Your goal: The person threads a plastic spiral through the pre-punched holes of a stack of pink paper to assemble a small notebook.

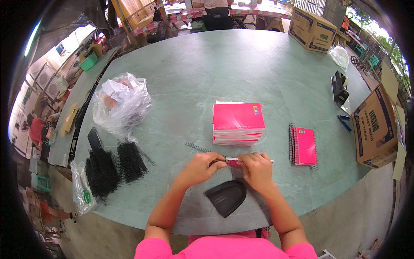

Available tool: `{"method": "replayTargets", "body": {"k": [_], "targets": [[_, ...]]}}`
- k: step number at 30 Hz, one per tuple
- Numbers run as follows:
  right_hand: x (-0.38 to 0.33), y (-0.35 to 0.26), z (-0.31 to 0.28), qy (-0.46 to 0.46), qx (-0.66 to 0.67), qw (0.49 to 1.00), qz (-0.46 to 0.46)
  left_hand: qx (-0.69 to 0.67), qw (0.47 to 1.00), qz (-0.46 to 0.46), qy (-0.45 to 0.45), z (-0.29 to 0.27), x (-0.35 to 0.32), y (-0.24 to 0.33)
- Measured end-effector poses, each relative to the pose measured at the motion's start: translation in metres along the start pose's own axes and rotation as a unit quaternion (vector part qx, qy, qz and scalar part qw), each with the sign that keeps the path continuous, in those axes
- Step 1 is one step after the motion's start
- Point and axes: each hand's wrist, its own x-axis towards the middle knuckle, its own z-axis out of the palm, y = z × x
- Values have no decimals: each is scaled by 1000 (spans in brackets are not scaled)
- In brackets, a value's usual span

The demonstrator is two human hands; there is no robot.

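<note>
Near the front of the green table, both hands meet at a small pink notebook (233,163) seen nearly edge-on. My right hand (256,169) is closed on the notebook, fingers over its top. With fingers pinched, my left hand (202,167) holds a black spiral binding coil (196,147), which sticks out to the left and reaches the notebook's edge. Just beyond the hands stands a stack of pink notebooks (238,116). Several spiral-bound pink notebooks (305,146) lie to the right. A dark, rounded flat object (227,197) rests in front of me.
Black spiral coils (102,172) lie in piles at left, beside a phone-like dark object (94,139) and a plastic bag (123,103). At right are pliers (344,122), a black tape dispenser (340,87) and an open cardboard box (374,127). Another box (312,30) stands far right.
</note>
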Motion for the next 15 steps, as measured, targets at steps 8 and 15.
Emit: {"method": "replayTargets", "body": {"k": [8,15], "targets": [[2,-5,-8,-10,0,1000,13,62,998,-17,14,6,-1,11],[1,-5,-9,-19,-17,1000,11,11,995,-95,37,8,-4,21]]}}
